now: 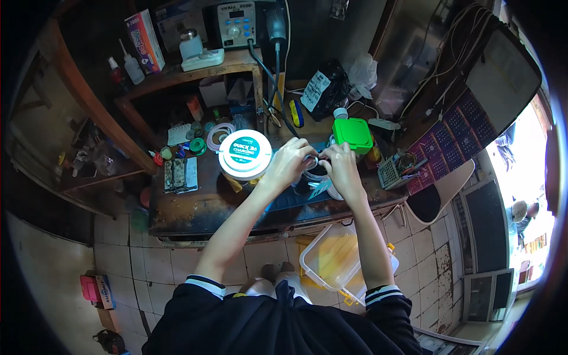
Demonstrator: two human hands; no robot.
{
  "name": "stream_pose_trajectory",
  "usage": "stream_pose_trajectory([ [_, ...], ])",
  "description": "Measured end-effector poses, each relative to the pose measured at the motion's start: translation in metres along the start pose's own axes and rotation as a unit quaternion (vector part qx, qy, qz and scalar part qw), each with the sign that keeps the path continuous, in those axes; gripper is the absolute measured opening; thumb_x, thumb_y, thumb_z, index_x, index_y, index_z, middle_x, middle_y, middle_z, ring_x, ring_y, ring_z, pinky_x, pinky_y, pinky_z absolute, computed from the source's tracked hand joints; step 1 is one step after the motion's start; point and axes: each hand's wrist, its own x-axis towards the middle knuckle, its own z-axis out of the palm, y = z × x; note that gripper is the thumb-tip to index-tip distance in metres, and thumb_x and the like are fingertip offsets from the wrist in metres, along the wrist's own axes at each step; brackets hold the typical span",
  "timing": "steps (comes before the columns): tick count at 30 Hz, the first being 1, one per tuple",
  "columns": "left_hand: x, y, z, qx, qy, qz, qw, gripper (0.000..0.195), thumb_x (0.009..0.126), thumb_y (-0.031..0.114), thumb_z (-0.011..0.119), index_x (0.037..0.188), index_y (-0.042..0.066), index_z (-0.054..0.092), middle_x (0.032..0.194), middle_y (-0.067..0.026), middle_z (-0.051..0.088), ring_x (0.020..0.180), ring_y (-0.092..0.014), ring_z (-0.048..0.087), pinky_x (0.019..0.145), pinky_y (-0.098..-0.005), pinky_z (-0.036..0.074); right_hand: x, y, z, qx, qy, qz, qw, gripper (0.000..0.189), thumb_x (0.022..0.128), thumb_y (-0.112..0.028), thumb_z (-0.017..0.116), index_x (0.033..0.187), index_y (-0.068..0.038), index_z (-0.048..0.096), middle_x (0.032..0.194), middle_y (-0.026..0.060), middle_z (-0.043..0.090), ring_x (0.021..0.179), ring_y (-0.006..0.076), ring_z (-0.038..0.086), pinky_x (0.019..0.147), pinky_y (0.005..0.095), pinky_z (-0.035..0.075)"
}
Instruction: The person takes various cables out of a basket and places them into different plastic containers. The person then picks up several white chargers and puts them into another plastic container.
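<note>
Both of my hands meet above an open round container (315, 172) on the dark workbench (204, 213). My left hand (290, 160) has its fingers bent at the container's upper left. My right hand (339, 165) faces it, thumb and fingers pinched together. Something small and dark seems to lie between the fingertips, too small to name. Left of my left hand stands a jar with a white lid (245, 154) bearing a teal label. Beyond my right hand is a box with a bright green lid (353, 134). A light blue card-like piece (320, 189) leans below the container.
A hot-air rework station (236, 25) stands on the wooden shelf (239, 62). At the right is a basket of tools (389, 175); at the left, a phone-holding fixture (180, 174) and a green spool (197, 145). Below the bench edge sits a clear plastic bin (333, 257).
</note>
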Motion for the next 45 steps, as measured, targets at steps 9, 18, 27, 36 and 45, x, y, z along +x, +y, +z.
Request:
stream_pose_trajectory([
  [9, 0.0, 0.009, 0.009, 0.033, -0.043, -0.04, 0.998, 0.016, 0.068, 0.008, 0.07, 0.082, 0.004, 0.063, 0.086, -0.0099, 0.059, 0.088, -0.028, 0.056, 0.075, -0.0385, 0.048, -0.008, 0.003, 0.005, -0.061, -0.02, 0.076, 0.995, 0.01, 0.073, -0.011, 0.067, 0.083, -0.01, 0.069, 0.092, 0.0053, 0.065, 0.1, 0.0259, 0.05, 0.083, 0.0428, 0.037],
  [18, -0.042, 0.072, 0.011, -0.044, 0.106, -0.036, 0.993, 0.031, 0.077, 0.002, 0.064, 0.108, 0.007, 0.062, 0.108, -0.0127, 0.055, 0.102, -0.03, 0.052, 0.087, -0.0372, 0.042, -0.128, -0.001, -0.067, -0.011, 0.155, 0.13, 0.979, 0.02, 0.078, -0.005, 0.062, 0.097, -0.007, 0.066, 0.105, 0.0048, 0.061, 0.102, 0.0252, 0.05, 0.089, 0.0376, 0.037],
  [27, -0.106, 0.179, 0.109, -0.218, -0.052, 0.007, 0.975, 0.023, 0.078, -0.001, 0.062, 0.099, 0.006, 0.064, 0.098, -0.0091, 0.057, 0.095, -0.025, 0.055, 0.083, -0.0353, 0.045, -0.341, 0.033, -0.137, -0.033, 0.181, 0.372, 0.91, 0.012, 0.082, -0.003, 0.06, 0.092, -0.004, 0.066, 0.087, 0.0116, 0.063, 0.084, 0.0263, 0.059, 0.077, 0.0355, 0.047],
  [36, -0.185, 0.254, 0.26, -0.359, -0.205, -0.217, 0.884, 0.022, 0.085, 0.007, 0.058, 0.106, 0.007, 0.062, 0.105, -0.0087, 0.059, 0.099, -0.022, 0.058, 0.083, -0.0341, 0.048, -0.473, 0.115, -0.076, 0.089, 0.195, 0.465, 0.859, 0.016, 0.087, -0.003, 0.056, 0.101, -0.003, 0.065, 0.095, 0.0092, 0.066, 0.084, 0.0171, 0.065, 0.072, 0.0289, 0.053],
  [45, -0.268, 0.239, 0.402, -0.206, -0.243, -0.278, 0.906, 0.033, 0.078, 0.007, 0.065, 0.11, 0.004, 0.056, 0.106, -0.0132, 0.057, 0.098, -0.028, 0.058, 0.086, -0.0366, 0.047, -0.505, 0.18, 0.04, 0.148, 0.06, 0.477, 0.864, 0.026, 0.08, 0.0, 0.052, 0.105, -0.001, 0.059, 0.103, 0.0169, 0.059, 0.099, 0.0336, 0.052, 0.089, 0.039, 0.043],
])
